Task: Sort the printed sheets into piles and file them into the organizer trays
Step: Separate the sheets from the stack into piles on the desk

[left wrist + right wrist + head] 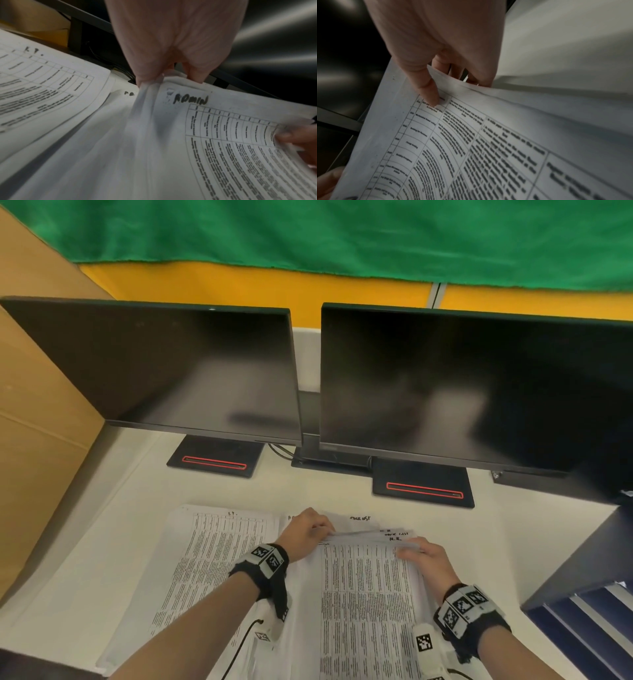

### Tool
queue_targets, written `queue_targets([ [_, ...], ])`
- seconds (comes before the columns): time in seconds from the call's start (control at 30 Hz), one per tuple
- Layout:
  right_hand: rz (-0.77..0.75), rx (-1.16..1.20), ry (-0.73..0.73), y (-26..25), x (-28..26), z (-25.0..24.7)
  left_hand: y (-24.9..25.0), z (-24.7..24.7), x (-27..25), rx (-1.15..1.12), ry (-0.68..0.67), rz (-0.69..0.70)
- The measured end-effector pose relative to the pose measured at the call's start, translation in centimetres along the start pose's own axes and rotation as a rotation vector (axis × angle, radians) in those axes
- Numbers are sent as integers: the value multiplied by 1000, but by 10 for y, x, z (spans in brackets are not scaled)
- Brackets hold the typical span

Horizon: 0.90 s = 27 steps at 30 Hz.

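Note:
A stack of printed sheets lies in front of me on the white desk, and both hands lift its top sheets at the far edge. My left hand pinches the upper left corner of a sheet marked "ADMIN". My right hand grips the upper right corner, thumb on the printed table and fingers underneath. A second pile, headed "I.T.", lies flat to the left. The dark blue organizer trays stand at the right edge.
Two dark monitors stand behind the papers, their black bases on the desk. A cardboard panel walls off the left side. A cable trails from my left wrist over the papers.

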State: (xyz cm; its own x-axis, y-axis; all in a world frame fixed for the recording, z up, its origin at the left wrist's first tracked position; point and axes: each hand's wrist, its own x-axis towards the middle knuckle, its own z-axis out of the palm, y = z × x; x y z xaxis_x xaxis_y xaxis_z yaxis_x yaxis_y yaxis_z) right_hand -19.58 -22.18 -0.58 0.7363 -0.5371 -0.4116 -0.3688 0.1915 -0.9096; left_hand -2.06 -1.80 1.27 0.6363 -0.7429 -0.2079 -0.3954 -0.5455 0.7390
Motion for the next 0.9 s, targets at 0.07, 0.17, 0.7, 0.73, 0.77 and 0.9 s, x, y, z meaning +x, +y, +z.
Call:
queue_targets([
  [0.07, -26, -17, 10, 0, 3, 0, -4, 1, 0, -29, 1, -1],
  [0.17, -62, -16, 10, -1, 7, 0, -3, 4, 3, -29, -11, 8],
  [0.7, -91, -56, -33, -7, 0, -2, -4, 4, 15, 50, 116, -58],
  [0.73, -88, -58, -30, -7, 0, -2, -4, 1, 17, 103, 124, -83],
  [0.77, -91, -62, -27, -5, 1, -3, -5, -1, 18, 157, 131, -93],
  [0.9, -108, -115, -20, -2, 3, -3, -1, -9, 18, 385, 179, -41],
])
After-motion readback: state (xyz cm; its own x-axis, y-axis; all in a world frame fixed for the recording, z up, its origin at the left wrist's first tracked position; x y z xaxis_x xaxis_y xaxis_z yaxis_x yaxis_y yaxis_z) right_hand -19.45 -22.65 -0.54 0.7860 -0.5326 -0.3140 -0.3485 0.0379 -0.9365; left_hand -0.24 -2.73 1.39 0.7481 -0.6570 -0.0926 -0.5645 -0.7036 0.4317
